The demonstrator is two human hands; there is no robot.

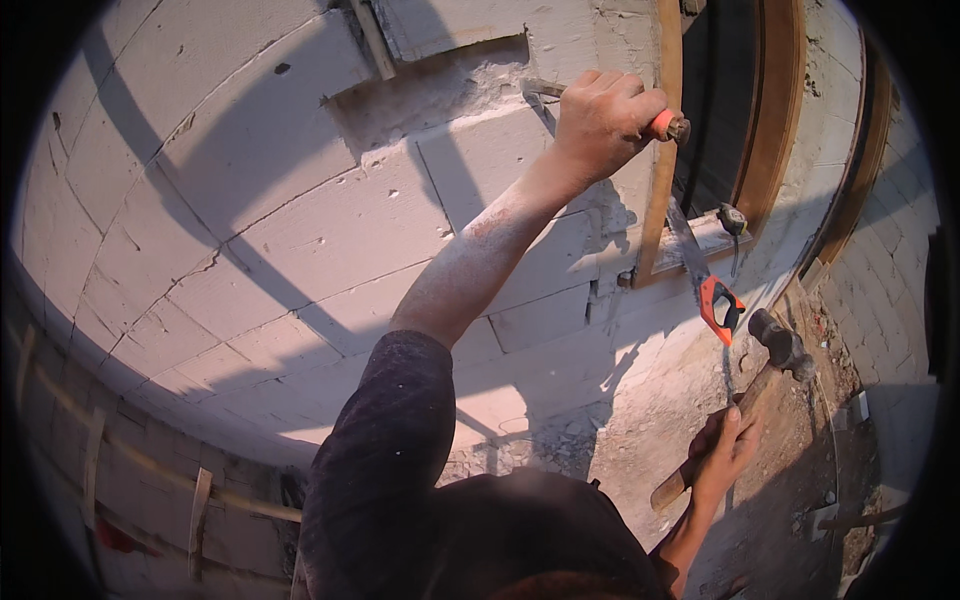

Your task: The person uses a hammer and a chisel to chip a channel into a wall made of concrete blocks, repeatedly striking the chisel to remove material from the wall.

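Observation:
My left hand [610, 115] is wrapped round the handle of a chisel [545, 88], whose orange-red handle end sticks out past the fist. The chisel's metal blade points left, its tip at the right end of a long recess [440, 100] cut into the pale block wall [290, 215]. Whether the tip touches the wall I cannot tell. Lower down on the right, my right hand [725, 450] grips the wooden handle of a hammer [785, 345]. The hammer's dark metal head points up and away from the wall.
A hand saw [720, 305] with an orange-and-black handle hangs over the sill of a wooden window frame [657, 220]. Beside it sits a tape measure [733, 218]. Rubble and dust cover the ground [650, 440]. Wooden rails [200, 510] run along the lower left.

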